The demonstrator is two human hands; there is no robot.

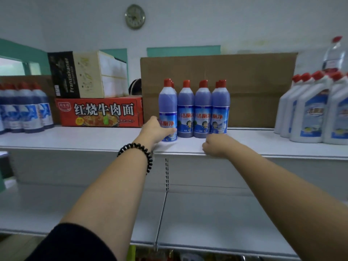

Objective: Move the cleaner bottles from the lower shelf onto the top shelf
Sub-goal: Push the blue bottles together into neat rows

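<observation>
Several blue cleaner bottles [194, 110] with red caps stand in a tight row on the top shelf [94, 140], in front of a brown cardboard sheet. My left hand [155, 129] grips the lower part of the leftmost bottle [168, 108], which stands slightly forward of the row. My right hand [214, 146] rests near the shelf's front edge just below the rightmost bottle [220, 110], fingers curled and holding nothing. The lower shelf [207, 219] shows no bottles.
Dark blue bottles [28, 112] stand at the far left of the top shelf. A red noodle carton [101, 112] carries a black-and-cream box [84, 74]. White red-capped bottles [312, 108] crowd the right end. A wall clock [134, 16] hangs above.
</observation>
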